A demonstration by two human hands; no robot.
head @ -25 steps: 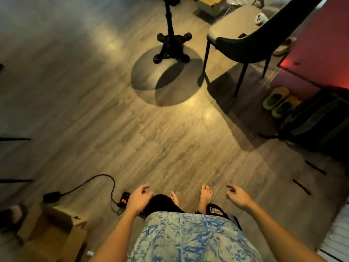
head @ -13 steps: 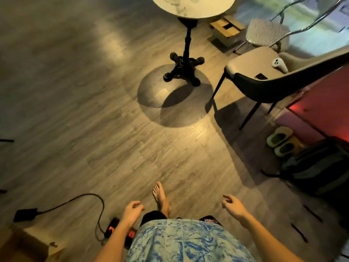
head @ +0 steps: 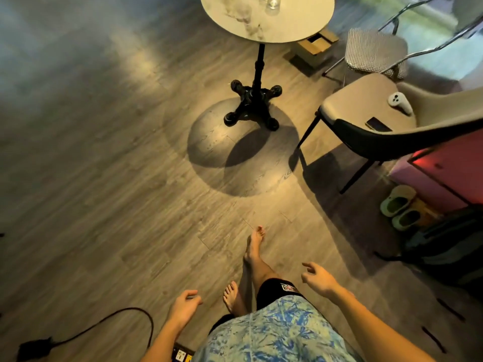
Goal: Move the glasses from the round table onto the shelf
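**Hands empty, glasses on the table at 12 o'clock**

Round table [head: 287, 27] stands at 12 o'clock, top edge of view, on a black pedestal [head: 254, 100] with four feet. Glasses [head: 271, 2] sit on its far part — clear, cut off by the frame, so their count cannot be told. No shelf in view.

Left hand [head: 184, 308] at 7 o'clock, low, fingers loosely curled, holding nothing. Right hand [head: 317, 278] at 5 o'clock, fingers spread and slightly bent, also empty. Both well apart from the table.

Bare feet between the hands; one foot [head: 254, 244] is forward, pointing toward the pedestal. Wooden floor [head: 104, 178] throughout, with the table's round shadow under the pedestal.

Chair [head: 371, 113] at 2 o'clock — a white controller [head: 398, 101] and a phone [head: 377, 124] lie on its seat. A second, metal-framed chair [head: 376, 52] lies beyond it. Cardboard box [head: 313, 48] just beside the table at 1 o'clock. Green slippers [head: 400, 207] at 3 o'clock. Black cable [head: 104, 325] at 8 o'clock.
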